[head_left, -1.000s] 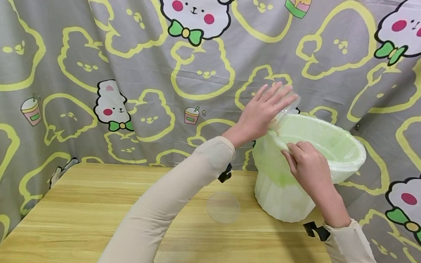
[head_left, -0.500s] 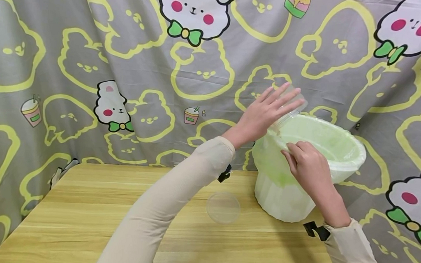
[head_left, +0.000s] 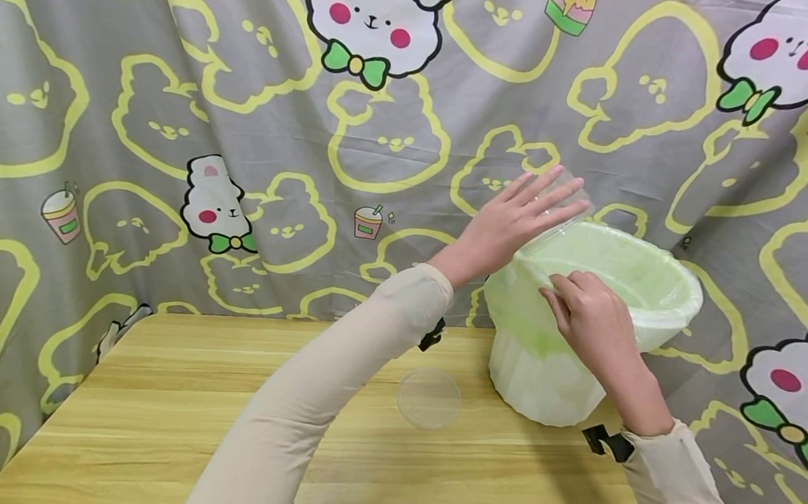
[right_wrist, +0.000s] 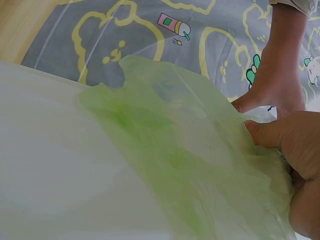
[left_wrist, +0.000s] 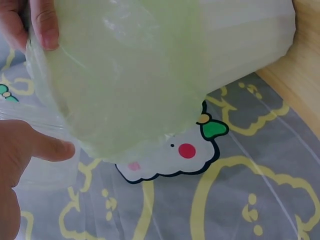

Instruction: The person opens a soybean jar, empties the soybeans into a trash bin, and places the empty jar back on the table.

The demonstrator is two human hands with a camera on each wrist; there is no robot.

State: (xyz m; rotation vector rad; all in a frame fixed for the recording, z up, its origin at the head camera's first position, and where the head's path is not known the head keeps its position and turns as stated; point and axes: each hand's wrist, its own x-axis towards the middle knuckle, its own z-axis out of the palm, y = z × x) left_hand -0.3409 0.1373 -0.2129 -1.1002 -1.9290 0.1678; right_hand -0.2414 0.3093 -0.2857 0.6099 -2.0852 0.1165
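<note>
A white waste bin (head_left: 543,389) stands at the right of the table, lined with a pale green plastic bag (head_left: 522,305) folded over its rim. My right hand (head_left: 594,318) pinches the bag and rim on the near side, thumb outside. At the bin's left edge, my left hand (head_left: 502,228) holds a clear plastic container (left_wrist: 47,175) tipped over the opening. Its fingers spread across the far side, while the thumb (left_wrist: 55,149) presses the near side in the left wrist view. Fingers and transparency hide much of the container. The bin's bottom is out of sight.
A clear round lid (head_left: 428,398) lies flat on the wooden table (head_left: 222,396), left of the bin. Behind, a grey patterned curtain (head_left: 277,139) hangs close to the table's back edge and the bin.
My left hand has shifted slightly right and turned, tipping the container further over the bin. Small bits visible in the container earlier no longer show. My right hand has stayed put.
</note>
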